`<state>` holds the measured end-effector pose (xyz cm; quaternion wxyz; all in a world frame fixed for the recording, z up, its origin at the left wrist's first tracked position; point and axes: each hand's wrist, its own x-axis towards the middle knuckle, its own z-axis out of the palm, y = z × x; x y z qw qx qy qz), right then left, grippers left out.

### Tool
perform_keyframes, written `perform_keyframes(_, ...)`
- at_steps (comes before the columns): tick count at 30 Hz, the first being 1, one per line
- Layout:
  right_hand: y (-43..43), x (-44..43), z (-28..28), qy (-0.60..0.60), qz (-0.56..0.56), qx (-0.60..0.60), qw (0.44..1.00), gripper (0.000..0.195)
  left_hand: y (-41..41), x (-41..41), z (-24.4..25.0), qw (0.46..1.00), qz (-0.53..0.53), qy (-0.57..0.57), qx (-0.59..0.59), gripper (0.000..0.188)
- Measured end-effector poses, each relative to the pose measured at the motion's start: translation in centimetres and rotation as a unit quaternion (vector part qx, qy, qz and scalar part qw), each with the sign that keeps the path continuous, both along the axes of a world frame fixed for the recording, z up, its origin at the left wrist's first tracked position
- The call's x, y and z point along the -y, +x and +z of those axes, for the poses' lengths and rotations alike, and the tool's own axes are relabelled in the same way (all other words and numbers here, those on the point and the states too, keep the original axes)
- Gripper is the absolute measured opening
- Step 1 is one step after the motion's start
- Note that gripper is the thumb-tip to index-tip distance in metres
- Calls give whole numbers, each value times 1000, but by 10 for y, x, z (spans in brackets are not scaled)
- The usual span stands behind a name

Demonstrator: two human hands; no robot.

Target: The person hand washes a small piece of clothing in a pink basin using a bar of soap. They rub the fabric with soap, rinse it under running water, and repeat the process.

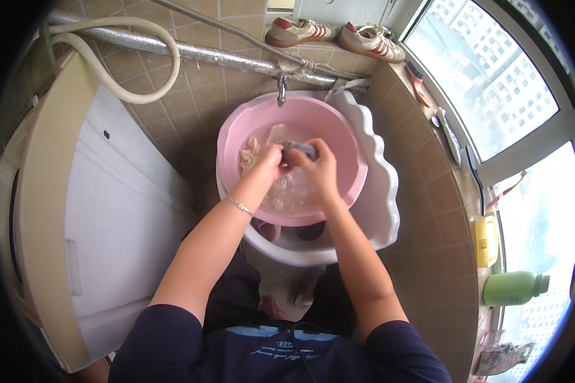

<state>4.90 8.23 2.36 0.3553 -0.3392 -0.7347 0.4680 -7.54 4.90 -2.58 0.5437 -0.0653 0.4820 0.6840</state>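
Both of my hands are over a pink plastic basin (230, 129) that holds water with suds. Between them they grip a bunched dark grey cloth (301, 149). My left hand (272, 160) clasps its left end, while my right hand (322, 165) has its fingers around the right end. Pale cream fabric (249, 155) lies in the water to the left of my left hand. The basin rests in a white scalloped sink (381, 186), below a metal tap (281, 91). What kind of garment the grey cloth is, I cannot tell.
A washing machine (120, 215) stands at the left, under a looped hose (172, 72). Sneakers (304, 32) sit on the ledge behind. Along the right sill lie a brush (418, 84), a toothpaste tube (449, 136), a yellow container (486, 242) and a green bottle (510, 288).
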Motion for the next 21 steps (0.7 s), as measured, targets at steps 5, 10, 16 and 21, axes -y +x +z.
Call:
perform_keyframes(5, -10, 23, 12, 151, -124, 230, 953, 42, 30, 0, -11, 983, -137, 101, 66, 34)
perform_keyframes(10, -12, 24, 16, 178, -113, 267, 940, 42, 34, 2, 5, 983, -131, 107, 71, 39)
perform_keyframes(16, -8, -13, 11, 147, -117, 286, 939, 31, 40, -7, 9, 978, -154, 138, 25, 28)
perform_keyframes(21, -10, 7, 1, 247, -118, 237, 932, 32, 35, 0, 12, 977, -134, 119, 115, 36)
